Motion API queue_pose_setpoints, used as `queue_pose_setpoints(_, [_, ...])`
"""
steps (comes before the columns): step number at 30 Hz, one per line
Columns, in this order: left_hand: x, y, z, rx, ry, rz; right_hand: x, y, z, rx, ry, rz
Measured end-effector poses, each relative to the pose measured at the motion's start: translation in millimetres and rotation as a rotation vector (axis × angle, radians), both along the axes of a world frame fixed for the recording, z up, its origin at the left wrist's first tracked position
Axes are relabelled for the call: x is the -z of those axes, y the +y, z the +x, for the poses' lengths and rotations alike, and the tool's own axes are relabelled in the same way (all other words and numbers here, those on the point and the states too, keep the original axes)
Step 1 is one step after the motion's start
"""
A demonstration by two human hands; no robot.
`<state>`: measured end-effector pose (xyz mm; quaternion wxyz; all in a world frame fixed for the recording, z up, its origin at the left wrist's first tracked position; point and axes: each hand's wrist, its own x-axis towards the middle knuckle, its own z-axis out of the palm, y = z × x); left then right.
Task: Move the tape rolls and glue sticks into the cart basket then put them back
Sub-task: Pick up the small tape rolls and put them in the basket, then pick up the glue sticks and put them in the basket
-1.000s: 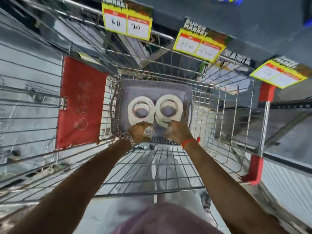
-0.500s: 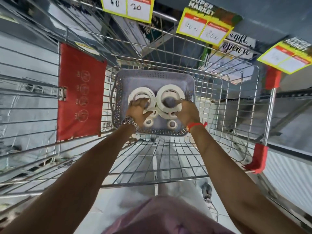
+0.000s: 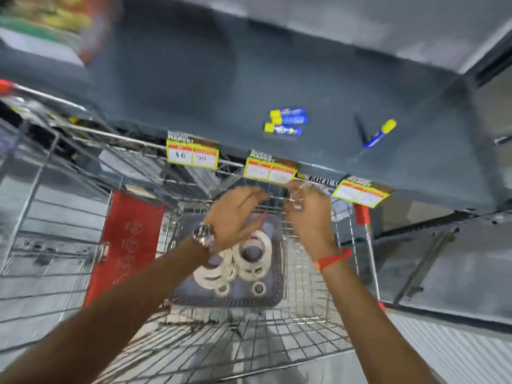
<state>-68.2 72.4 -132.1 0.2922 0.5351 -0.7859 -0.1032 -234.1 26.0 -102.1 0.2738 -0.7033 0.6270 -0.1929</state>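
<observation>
Several white tape rolls (image 3: 250, 252), two large and some small, lie in the grey plastic basket (image 3: 274, 296) inside the wire cart (image 3: 310, 306). My left hand (image 3: 235, 217) hovers above the basket with fingers spread and nothing in it. My right hand (image 3: 307, 217) is raised beside it, fingers loosely curled, holding nothing that I can make out; the frame is blurred. On the dark shelf (image 3: 194, 92) beyond lie a stack of blue-and-yellow glue sticks (image 3: 286, 123) and a single glue stick (image 3: 379, 133) further right.
Yellow price tags (image 3: 193, 156) hang along the shelf edge just ahead of my hands. A red panel (image 3: 126, 245) stands on the cart's left side. Red cart corner guards (image 3: 361, 214) sit on the right. Colourful packaging (image 3: 55, 18) is at the upper left.
Both hands have let go of the tape rolls in the basket and risen toward the shelf edge. The view has tilted up, bringing the shelf and glue sticks into sight.
</observation>
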Motion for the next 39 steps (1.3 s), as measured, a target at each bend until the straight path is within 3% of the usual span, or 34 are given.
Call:
queue_pose_setpoints(4, [-56.7,-77.4,-11.4,-0.203,0.003,-0.006,-45.2,-52.3,-0.6,0.048,-0.053,-0.182])
queue_pose_setpoints(9, [-66.0,-128.4,-17.1,-0.29,-0.134,0.262,-63.7,-117.7,5.2,-0.037,0.171,-0.19])
queue_pose_setpoints(14, [-60.4,-136.4,-19.7,-0.316,-0.131,0.232,-56.2,-169.1,15.5,-0.271,0.325,-0.162])
queue_pose_setpoints(20, [-55.8,-135.4,-16.6,-0.356,-0.081,0.158,-53.0,-184.6,24.7,-0.402,0.416,-0.171])
queue_pose_setpoints(32, [-61.6,-130.8,-9.3,-0.376,-0.165,0.195,-63.3,-196.7,33.1,-0.375,0.336,0.031])
queue_pose_setpoints(39, [-62.3,-130.9,-7.2,-0.371,-0.168,0.188,-65.4,-198.2,33.7,-0.384,0.332,-0.002])
